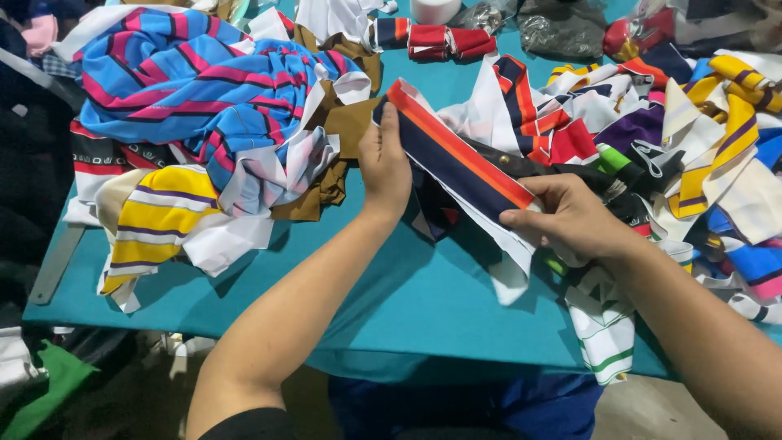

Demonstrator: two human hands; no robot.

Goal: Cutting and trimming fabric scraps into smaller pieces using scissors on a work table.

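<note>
Two bare forearms reach up from the bottom of the frame over a teal cloth-covered surface. Between the hands, at the centre of the frame, a long fabric strip with navy, orange and white bands is held stretched on a slant, its upper end toward the top centre and its lower end toward the right.

At the upper end of the strip, the left hand grips it, its fingers pressed together and curled over the edge. At the lower end, the right hand pinches it, thumb on top and the other fingers tucked beneath.

In the upper left lies a heap of blue fabric with pink and black stripes, with a yellow piece striped in white and purple below it and brown cloth just beside the left hand. A mixed pile of striped scraps in white, yellow, red and purple fills the right side. Rolled red and white strips lie at the top centre.
</note>
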